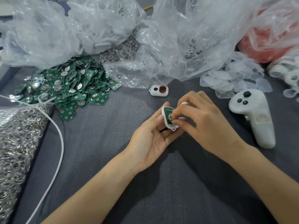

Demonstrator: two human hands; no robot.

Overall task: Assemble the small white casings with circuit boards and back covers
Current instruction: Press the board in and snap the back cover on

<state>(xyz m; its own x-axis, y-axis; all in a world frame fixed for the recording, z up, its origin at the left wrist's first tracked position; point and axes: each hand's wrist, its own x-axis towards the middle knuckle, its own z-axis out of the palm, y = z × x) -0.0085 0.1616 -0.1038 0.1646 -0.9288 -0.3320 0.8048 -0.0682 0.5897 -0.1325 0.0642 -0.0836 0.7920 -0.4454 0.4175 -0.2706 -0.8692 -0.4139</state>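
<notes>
At the centre of a grey cloth-covered worktable [100, 143], a person's left hand [150, 139] grips a small white casing [170, 126] between thumb and curled fingers, its open side tilted toward the camera. A green circuit board [167, 113] sits inside the casing. The right hand [203, 125] reaches in from the other side, its curled fingertips [175, 122] pinching at the board's lower edge. A white piece [184, 103] shows under that hand's forefinger; what it is cannot be told.

Just beyond the hands, a finished white unit [159, 90] with a red-ringed opening lies flat on the cloth. A heap of loose green boards [69, 84] spreads at far left, with a bag of metal rings [19, 143] near it and a white cable [60, 138] curving past. Crumpled clear plastic bags [186, 38] crowd the back. A red-filled bag [271, 38] stands at far right, above a spill of clear plastic covers [234, 78]. A white handheld controller [252, 115] rests beside the right hand.
</notes>
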